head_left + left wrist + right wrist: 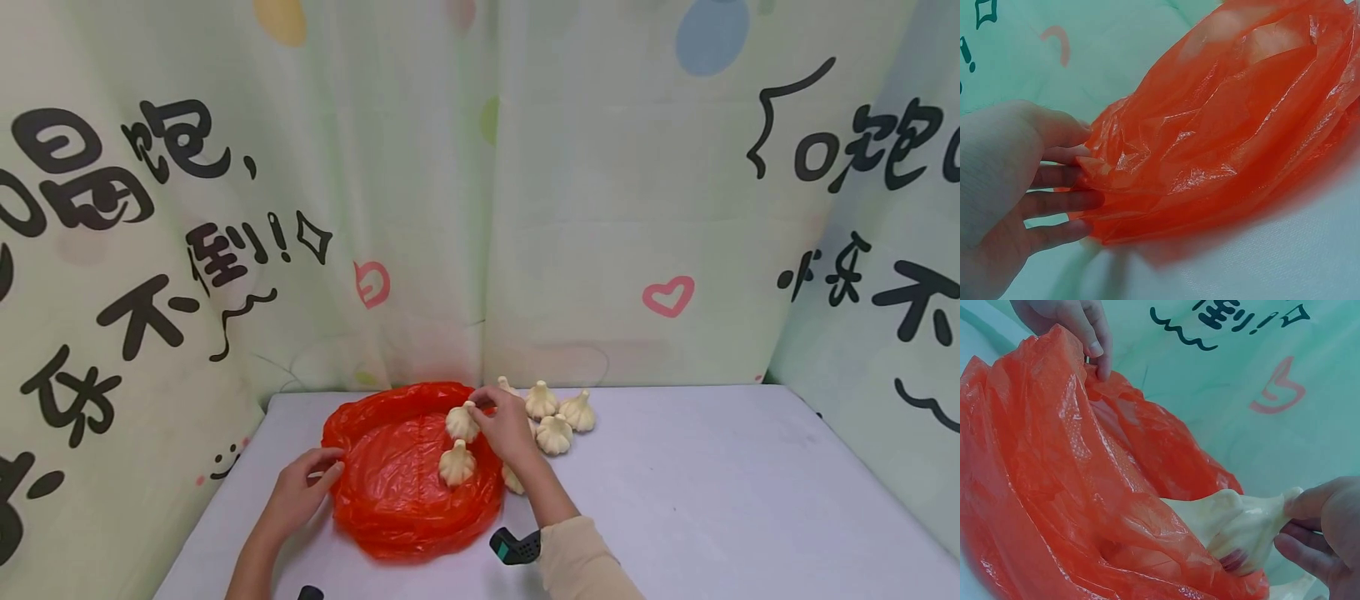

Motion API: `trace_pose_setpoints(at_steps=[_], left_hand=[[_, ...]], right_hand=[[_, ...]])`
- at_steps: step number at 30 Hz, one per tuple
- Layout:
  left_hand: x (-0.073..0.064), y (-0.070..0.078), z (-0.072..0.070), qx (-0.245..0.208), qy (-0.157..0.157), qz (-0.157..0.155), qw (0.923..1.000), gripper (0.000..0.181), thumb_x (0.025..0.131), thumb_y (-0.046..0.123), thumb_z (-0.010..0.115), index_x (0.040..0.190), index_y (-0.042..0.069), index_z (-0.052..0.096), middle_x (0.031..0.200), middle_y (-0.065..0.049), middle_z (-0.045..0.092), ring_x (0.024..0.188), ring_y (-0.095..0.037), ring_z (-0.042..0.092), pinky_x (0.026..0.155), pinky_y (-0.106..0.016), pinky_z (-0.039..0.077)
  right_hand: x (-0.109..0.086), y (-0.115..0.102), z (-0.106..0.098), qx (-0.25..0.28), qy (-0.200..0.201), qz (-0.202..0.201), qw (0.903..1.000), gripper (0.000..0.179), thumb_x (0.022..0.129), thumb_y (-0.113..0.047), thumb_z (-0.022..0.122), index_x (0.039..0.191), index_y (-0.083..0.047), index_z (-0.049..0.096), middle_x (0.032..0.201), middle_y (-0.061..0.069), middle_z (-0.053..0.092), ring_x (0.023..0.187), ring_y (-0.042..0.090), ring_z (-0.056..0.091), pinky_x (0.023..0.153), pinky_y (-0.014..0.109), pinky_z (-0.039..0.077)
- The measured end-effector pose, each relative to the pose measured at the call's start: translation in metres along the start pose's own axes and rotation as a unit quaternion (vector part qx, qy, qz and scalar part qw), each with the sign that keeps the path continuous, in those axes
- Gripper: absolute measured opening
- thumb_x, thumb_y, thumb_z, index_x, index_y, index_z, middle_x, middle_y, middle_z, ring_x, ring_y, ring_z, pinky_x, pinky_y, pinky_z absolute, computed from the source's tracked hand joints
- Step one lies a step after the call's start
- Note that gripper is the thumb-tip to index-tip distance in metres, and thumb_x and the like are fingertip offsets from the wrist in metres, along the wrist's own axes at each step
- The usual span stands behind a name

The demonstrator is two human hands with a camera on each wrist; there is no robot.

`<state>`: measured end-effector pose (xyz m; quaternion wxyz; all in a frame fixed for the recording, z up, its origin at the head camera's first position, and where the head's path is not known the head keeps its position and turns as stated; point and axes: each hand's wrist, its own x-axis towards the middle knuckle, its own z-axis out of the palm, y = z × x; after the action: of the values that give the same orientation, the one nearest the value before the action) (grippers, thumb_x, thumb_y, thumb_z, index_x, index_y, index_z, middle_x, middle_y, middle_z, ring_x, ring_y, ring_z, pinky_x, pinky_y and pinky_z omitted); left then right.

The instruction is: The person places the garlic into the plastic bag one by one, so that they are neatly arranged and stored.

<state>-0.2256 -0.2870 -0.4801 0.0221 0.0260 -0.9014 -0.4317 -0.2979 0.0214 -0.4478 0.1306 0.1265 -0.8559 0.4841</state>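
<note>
Right hand [506,429] pinches a garlic bulb [460,425] by its top (likely best; firm, light); left hand [300,493] pinches the limp bag [412,533].

Left forearm [257,550], bare where seen, slants up and rightward from the bottom edge of the head view; left hand [296,492] in a light pinch, thumb [1063,127] uppermost, the four fingers [1063,201] reaching forward nearly straight beneath it, small gaps between them. Right forearm [551,492] leans up and leftward, bare near the wrist, pale beige sleeve [585,554] further back; right hand [504,423] farther forward than the left, well apart from it, thumb and bent fingers meeting at the tips in a firmer-looking pinch.
</note>
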Motion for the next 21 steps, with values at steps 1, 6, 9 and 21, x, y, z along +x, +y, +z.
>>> trace_pose_setpoints(at_steps=[1, 6, 9, 21], left_hand=[[-0.0001, 0.0, 0.0, 0.0, 0.0, -0.001, 1.0, 0.035, 0.096, 0.022, 0.058, 0.129, 0.009, 0.058, 0.125, -0.012, 0.061, 0.116, -0.028, 0.058, 0.095, -0.043, 0.054], [-0.0001, 0.0002, 0.0001, 0.0, -0.001, -0.002, 1.0, 0.035, 0.096, 0.021, 0.058, 0.129, 0.01, 0.058, 0.125, -0.012, 0.061, 0.116, -0.029, 0.058, 0.095, -0.043, 0.054], [-0.0004, 0.0009, 0.0002, 0.0, 0.0, -0.002, 1.0, 0.035, 0.096, 0.022, 0.058, 0.129, 0.01, 0.058, 0.125, -0.012, 0.061, 0.116, -0.029, 0.058, 0.095, -0.043, 0.054], [0.0007, 0.0014, -0.0004, 0.0, 0.001, 0.006, 1.0, 0.034, 0.096, 0.02, 0.059, 0.128, 0.009, 0.058, 0.122, -0.011, 0.062, 0.113, -0.027, 0.059, 0.095, -0.042, 0.055]], right_hand=[[0.0001, 0.0, 0.0003, -0.003, 0.001, 0.0, 1.0, 0.013, 0.088, -0.01, 0.069, 0.101, -0.007, 0.07, 0.095, 0.006, 0.072, 0.091, 0.02, 0.066, 0.082, 0.033, 0.059], [0.0006, -0.0002, 0.0012, -0.017, 0.0, -0.006, 0.9998, 0.01, 0.087, -0.009, 0.07, 0.098, -0.008, 0.071, 0.094, 0.006, 0.072, 0.09, 0.021, 0.066, 0.082, 0.034, 0.059], [0.0007, -0.0004, 0.0017, -0.021, -0.001, -0.004, 0.9998, 0.01, 0.087, -0.008, 0.07, 0.097, -0.008, 0.071, 0.094, 0.006, 0.072, 0.09, 0.021, 0.067, 0.082, 0.033, 0.059], [0.0011, 0.0005, 0.0032, -0.036, -0.012, 0.001, 0.9993, 0.007, 0.087, -0.007, 0.07, 0.094, -0.009, 0.072, 0.092, 0.006, 0.072, 0.087, 0.019, 0.065, 0.081, 0.033, 0.059]])
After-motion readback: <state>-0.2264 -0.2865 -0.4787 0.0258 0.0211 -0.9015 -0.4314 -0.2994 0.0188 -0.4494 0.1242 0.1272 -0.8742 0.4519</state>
